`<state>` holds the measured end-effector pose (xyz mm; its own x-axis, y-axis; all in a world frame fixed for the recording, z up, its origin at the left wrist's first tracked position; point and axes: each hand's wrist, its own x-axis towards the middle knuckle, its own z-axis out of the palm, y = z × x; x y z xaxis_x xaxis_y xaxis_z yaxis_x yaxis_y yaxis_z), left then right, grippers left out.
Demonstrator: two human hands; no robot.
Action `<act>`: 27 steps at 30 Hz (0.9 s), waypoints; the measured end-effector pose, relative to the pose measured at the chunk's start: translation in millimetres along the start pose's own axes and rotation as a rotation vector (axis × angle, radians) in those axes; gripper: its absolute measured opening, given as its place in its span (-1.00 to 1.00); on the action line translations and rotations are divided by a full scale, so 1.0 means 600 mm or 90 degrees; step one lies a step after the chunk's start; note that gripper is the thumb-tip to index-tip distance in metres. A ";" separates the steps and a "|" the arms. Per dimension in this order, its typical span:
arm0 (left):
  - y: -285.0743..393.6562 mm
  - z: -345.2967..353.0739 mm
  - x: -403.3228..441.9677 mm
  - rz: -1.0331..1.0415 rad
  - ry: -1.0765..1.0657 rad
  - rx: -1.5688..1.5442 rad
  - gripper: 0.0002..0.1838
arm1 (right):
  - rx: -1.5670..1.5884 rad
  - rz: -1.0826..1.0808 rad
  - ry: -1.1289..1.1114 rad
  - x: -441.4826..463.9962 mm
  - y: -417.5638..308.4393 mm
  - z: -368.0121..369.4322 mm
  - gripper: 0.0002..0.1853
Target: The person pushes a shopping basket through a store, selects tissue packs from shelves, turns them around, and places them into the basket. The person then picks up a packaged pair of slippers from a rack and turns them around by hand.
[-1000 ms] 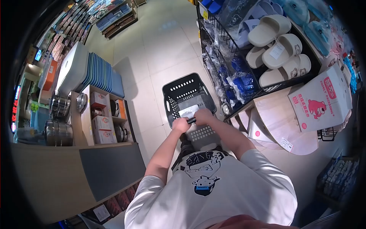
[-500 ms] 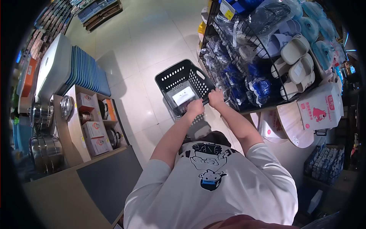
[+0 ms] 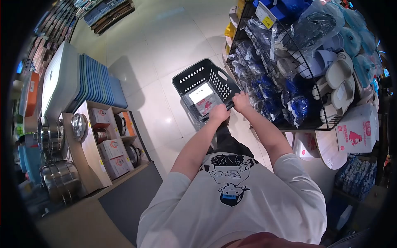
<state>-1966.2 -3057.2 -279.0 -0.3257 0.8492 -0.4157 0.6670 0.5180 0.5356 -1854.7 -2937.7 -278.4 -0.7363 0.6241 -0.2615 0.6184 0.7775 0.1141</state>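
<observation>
A dark perforated shopping basket hangs low over the tiled floor in front of me. Inside it lies a transparent pack with a white label and pink print. My left hand is closed round the near end of the basket's handle. Further along the same handle, close to the basket's right corner, my right hand is closed too. Both hands hide most of the handle; a short dark piece shows between them.
On the right, a black wire rack holds bagged slippers, above a carton. The left shelf carries steel pots and boxes; blue striped stacked boards stand behind it. Tiled floor runs between.
The basket has turned and shifted slightly up in view, with both hands still on it. The slipper rack and left shelf have changed position as the view moved.
</observation>
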 end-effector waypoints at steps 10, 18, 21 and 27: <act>-0.058 -0.122 0.118 -0.035 0.018 0.065 -0.66 | 0.064 -0.073 0.012 0.171 -0.027 -0.037 -0.90; -0.084 -0.202 0.205 -0.074 -0.009 0.157 -0.67 | 0.173 -0.157 -0.012 0.278 -0.022 -0.056 -0.86; -0.101 -0.204 0.228 -0.058 -0.022 0.176 -0.68 | 0.195 -0.182 -0.024 0.301 -0.015 -0.053 -0.84; -0.127 -0.231 0.271 -0.022 -0.031 0.185 -0.69 | 0.272 -0.237 -0.064 0.341 -0.005 -0.080 -0.79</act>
<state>-2162.8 -2944.4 -285.1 -0.3241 0.8218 -0.4687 0.8223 0.4896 0.2899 -2020.6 -2808.8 -286.4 -0.9087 0.2881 -0.3022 0.3944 0.8298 -0.3948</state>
